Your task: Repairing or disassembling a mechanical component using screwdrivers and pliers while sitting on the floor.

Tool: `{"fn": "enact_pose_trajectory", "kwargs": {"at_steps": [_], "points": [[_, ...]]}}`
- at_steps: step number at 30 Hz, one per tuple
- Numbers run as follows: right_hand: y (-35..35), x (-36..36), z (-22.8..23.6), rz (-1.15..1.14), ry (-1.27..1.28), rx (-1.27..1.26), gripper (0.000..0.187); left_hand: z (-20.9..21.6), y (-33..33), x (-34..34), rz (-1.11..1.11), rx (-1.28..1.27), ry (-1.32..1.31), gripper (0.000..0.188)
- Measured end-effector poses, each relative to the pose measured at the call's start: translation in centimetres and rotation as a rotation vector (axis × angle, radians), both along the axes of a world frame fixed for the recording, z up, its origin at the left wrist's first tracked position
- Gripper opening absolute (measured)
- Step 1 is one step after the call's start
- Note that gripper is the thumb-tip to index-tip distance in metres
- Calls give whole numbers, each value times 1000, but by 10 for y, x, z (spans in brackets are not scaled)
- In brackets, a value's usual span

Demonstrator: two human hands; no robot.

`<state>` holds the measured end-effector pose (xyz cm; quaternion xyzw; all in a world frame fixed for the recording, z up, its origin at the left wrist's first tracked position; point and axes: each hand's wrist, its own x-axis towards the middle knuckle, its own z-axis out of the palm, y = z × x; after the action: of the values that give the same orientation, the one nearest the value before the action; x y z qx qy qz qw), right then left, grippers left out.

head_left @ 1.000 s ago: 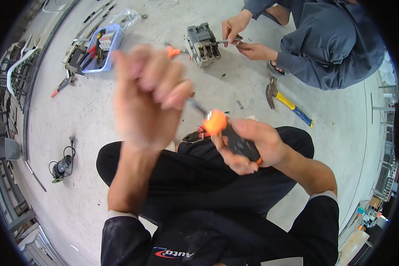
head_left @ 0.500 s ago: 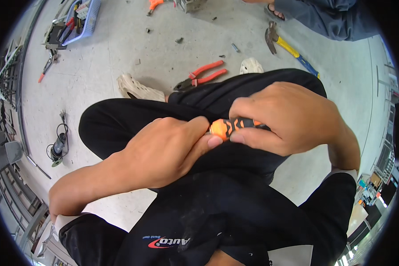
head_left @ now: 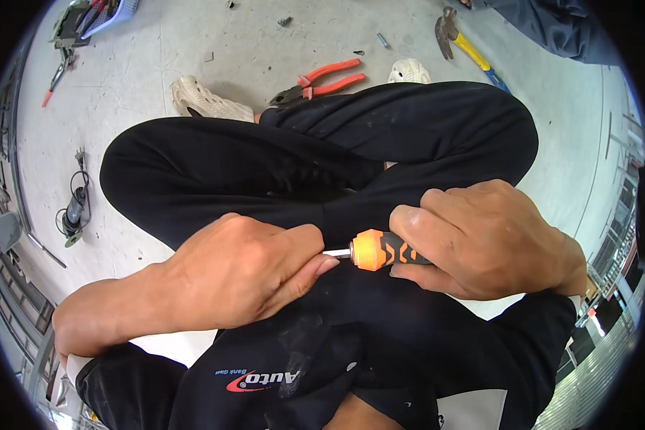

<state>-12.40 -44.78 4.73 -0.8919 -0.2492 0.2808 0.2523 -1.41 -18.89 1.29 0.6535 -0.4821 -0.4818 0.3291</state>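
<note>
Across my lap is a screwdriver with an orange and black handle, lying roughly level. My right hand is closed round the far end of the handle. The fingers of my left hand pinch the bare metal shaft, and a short stretch of it shows between them and the orange collar. The rest of the shaft and its tip are hidden inside my left hand.
Beyond my crossed legs lie red-handled pliers, a claw hammer and a small bolt. On the left are a corded power tool, locking pliers and a blue basket. Someone's dark-clothed leg is at far right.
Both hands have come closer to my body with the screwdriver. My left fingers, earlier against the handle's collar, are now farther from it, baring some shaft. The view has tilted down.
</note>
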Motion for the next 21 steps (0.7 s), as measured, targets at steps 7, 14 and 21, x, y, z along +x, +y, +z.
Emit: {"fn": "enact_pose_trajectory", "kwargs": {"at_steps": [7,14,21], "points": [[-22,-13,-44,-211,-361,3,36,-6,11,61,127,97,-36,31],[53,-31,-85,-1106,360,985,30,-69,-34,-28,539,-305,405,37],[0,16,-27,-301,-1130,-50,26,-30,-29,2,499,113,19,26]]}}
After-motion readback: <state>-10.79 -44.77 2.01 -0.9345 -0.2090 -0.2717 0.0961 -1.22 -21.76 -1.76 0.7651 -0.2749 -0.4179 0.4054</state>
